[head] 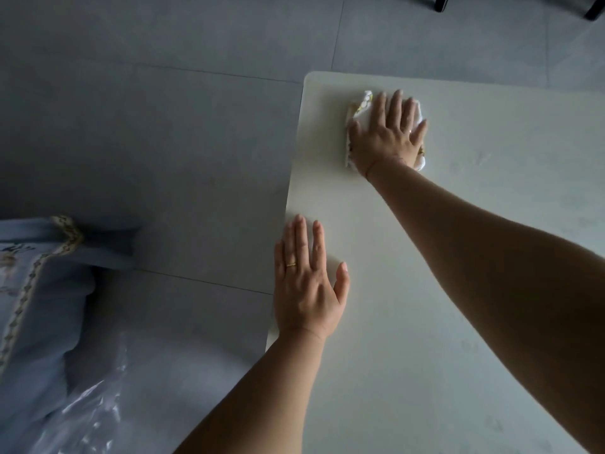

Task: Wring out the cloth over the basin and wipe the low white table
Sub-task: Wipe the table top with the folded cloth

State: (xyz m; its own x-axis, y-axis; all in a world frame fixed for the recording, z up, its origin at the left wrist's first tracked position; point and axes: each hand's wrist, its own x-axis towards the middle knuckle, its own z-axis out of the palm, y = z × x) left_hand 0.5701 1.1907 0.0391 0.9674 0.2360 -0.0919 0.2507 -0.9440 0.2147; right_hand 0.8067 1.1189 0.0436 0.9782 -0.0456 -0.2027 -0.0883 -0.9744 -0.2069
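The low white table point(458, 290) fills the right half of the view, its far left corner rounded. My right hand point(386, 132) lies flat, fingers spread, pressing a white cloth point(361, 106) with a yellow pattern onto the table near that far left corner. The cloth shows only around the hand's edges. My left hand point(307, 283) rests flat on the table's left edge, fingers together, with nothing in it. No basin is in view.
Grey tiled floor point(163, 142) lies left of and beyond the table. A blue fabric with a patterned trim point(39, 290) and clear plastic sheet point(91, 404) sit at lower left. Dark furniture legs point(440, 3) stand at the top right.
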